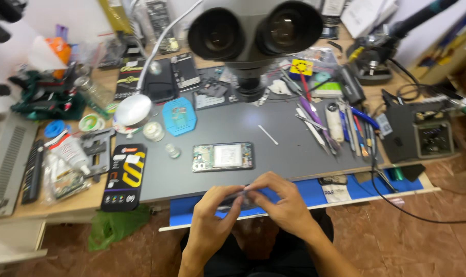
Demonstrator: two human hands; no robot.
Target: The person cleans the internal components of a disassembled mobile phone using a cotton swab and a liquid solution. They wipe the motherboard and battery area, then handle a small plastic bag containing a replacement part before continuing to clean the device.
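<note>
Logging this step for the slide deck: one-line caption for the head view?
Both hands, left hand and right hand, grip a thin dark part below an opened phone.

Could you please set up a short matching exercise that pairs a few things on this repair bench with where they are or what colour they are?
Things:
1. opened phone
2. microscope
3. thin dark part
4. hexagonal pad

Descriptions:
A. blue, left of the mat's centre
B. held between left hand and right hand
C. lying flat on the grey mat, insides showing
D. grey, looming at the top of the view

Pairs: 1-C, 2-D, 3-B, 4-A
</note>
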